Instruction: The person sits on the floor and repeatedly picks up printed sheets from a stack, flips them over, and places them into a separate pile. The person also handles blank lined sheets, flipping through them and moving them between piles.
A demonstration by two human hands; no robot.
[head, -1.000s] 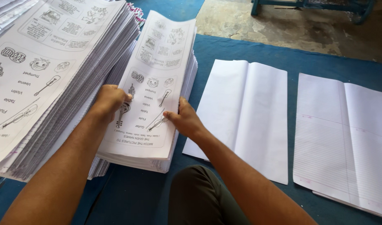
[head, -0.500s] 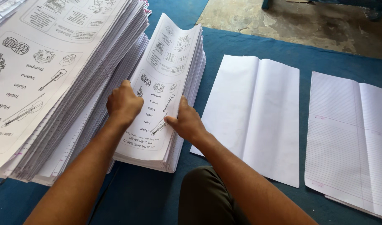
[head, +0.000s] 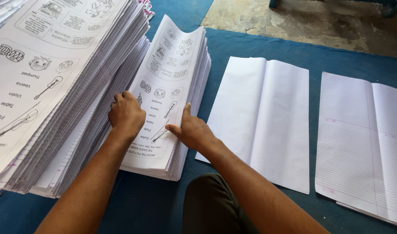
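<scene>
— What is nearest?
— A knee [head: 211, 203] in dark cloth, on the blue mat [head: 337, 52].

— And the hands?
— Both rest on the small stack of printed sheets [head: 172, 69]. The left hand [head: 126, 113] lies curled at its left edge, knuckles up; whether it grips paper I cannot tell. The right hand [head: 190, 130] presses flat, fingers spread at the right edge.

— Around them?
— A tall pile [head: 46, 65] on the left, touching the stack. Right: a folded blank sheet [head: 263, 117], then lined sheets [head: 363, 143]. Far off, bare concrete floor [head: 302, 21].
</scene>
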